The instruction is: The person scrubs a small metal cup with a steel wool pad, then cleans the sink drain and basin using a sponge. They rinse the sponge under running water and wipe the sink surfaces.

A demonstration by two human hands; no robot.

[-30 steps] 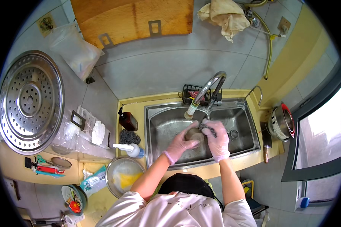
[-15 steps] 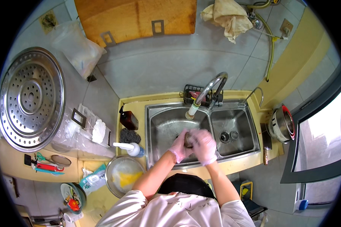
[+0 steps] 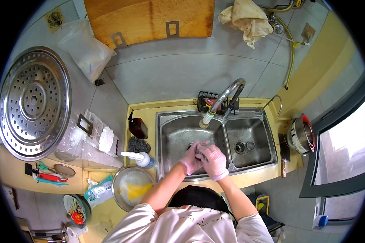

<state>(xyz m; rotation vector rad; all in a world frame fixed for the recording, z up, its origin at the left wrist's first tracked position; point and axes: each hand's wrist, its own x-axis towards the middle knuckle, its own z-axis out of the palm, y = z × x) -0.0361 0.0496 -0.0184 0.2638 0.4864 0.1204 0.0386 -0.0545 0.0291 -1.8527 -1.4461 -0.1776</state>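
My left hand (image 3: 190, 160) and my right hand (image 3: 213, 160), both in thin pale gloves, are pressed together over the left basin of the steel double sink (image 3: 172, 135). Between them I hold a small dark scrubbing pad (image 3: 199, 150), mostly hidden by my fingers. The curved tap (image 3: 223, 101) hangs just above and behind my hands, its spout over the left basin.
A metal bowl with yellow liquid (image 3: 132, 187) and a pump bottle (image 3: 140, 158) stand left of the sink, beside a dark scourer (image 3: 138, 145) and a brown bottle (image 3: 138, 126). A big perforated steel tray (image 3: 32, 103) leans at far left. Stacked metal bowls (image 3: 300, 135) sit right of the sink.
My hands have shifted left, from the divider between the basins into the left basin, and closed tighter together around the pad.
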